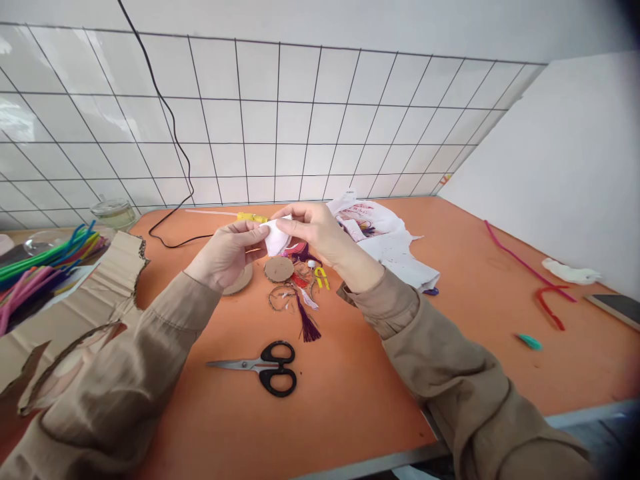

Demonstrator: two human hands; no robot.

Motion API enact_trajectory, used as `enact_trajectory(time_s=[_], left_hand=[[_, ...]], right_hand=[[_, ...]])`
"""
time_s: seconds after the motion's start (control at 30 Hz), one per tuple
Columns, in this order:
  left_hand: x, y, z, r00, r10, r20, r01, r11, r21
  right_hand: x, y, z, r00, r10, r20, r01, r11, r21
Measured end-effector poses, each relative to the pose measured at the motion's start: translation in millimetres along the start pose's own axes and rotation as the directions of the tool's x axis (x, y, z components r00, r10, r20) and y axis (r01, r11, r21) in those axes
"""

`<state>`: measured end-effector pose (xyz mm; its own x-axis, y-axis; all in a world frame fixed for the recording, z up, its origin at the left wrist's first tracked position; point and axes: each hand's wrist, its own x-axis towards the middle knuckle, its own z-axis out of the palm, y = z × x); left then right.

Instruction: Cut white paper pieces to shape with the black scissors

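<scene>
Between my two hands, above the back middle of the table, is a small piece of white cloth (277, 239). My left hand (230, 252) pinches its left side between thumb and fingers. The fingers of my right hand (313, 233) grip its upper right edge. Just below lie a round cardboard disc (279, 269), a dark purple tassel (307, 320), a bent yellow piece (323, 278) and tangled red thread scraps. Another disc (240, 280) is partly hidden behind my left hand. A yellow glue gun or similar yellow tool (253, 217) shows partly behind the hands.
Black-handled scissors (273, 367) lie on the orange table (350, 407) in front. Torn cardboard (100, 287) and several coloured pipe cleaners (55, 260) are at left. Crumpled white cloth (395, 240) lies back right. A red pipe cleaner (550, 307) and black cable (173, 127) also show.
</scene>
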<state>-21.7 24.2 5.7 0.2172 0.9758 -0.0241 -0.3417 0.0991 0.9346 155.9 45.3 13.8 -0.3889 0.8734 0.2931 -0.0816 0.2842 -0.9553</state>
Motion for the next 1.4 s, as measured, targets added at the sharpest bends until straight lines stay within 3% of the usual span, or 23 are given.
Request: enact_trajectory(time_s=[0.17,0.43,0.5,0.6,0.67,0.73,0.83,0.93,1.03,1.17,1.27,1.4], left_hand=[[1,0,-0.8,0.997,-0.059,0.049,0.057,0.998,0.038],[-4,0,6.9,0.997,0.017,0.077,-0.025,0.994,0.105],[-4,2,6.8,0.998,-0.022,0.065,0.017,0.997,0.074],[-4,6,5.9,0.997,-0.073,0.017,0.073,0.997,0.001],[-4,9,6.3,0.995,-0.096,-0.006,0.096,0.994,-0.047],[-5,11,7.8,0.993,-0.115,-0.015,0.113,0.99,-0.08],[-8,14,11.9,0.991,-0.129,-0.016,0.127,0.985,-0.114],[-12,16,17.0,0.992,-0.129,-0.001,0.127,0.981,-0.144],[-14,15,20.8,0.993,-0.119,-0.003,0.118,0.986,-0.116],[-14,9,21.6,0.995,-0.096,-0.014,0.096,0.995,0.012],[-14,3,20.3,0.999,0.03,-0.042,-0.024,0.989,0.144],[-16,-1,21.1,0.97,0.243,0.017,-0.237,0.924,0.302]], right_hand=[[4,3,-2,0.998,0.002,-0.064,-0.004,1.0,-0.028],[3,2,-1,0.996,0.066,-0.062,-0.066,0.998,-0.005],[3,2,-2,0.998,0.008,-0.061,-0.009,1.0,-0.016],[3,2,-8,0.964,-0.246,-0.104,0.229,0.962,-0.15],[2,2,-12,0.902,-0.43,-0.036,0.403,0.869,-0.287],[1,2,-15,0.851,-0.514,0.107,0.512,0.767,-0.388],[-1,2,-14,0.812,-0.5,0.3,0.583,0.678,-0.448],[-1,3,-9,0.798,-0.494,0.346,0.603,0.659,-0.45],[0,3,-4,0.823,-0.511,0.246,0.567,0.718,-0.404],[-1,-2,1,0.938,-0.345,0.005,0.323,0.872,-0.369],[-4,-8,0,0.98,-0.147,-0.136,0.101,0.949,-0.3],[-7,-15,-1,0.988,-0.043,-0.149,0.012,0.978,-0.206]])
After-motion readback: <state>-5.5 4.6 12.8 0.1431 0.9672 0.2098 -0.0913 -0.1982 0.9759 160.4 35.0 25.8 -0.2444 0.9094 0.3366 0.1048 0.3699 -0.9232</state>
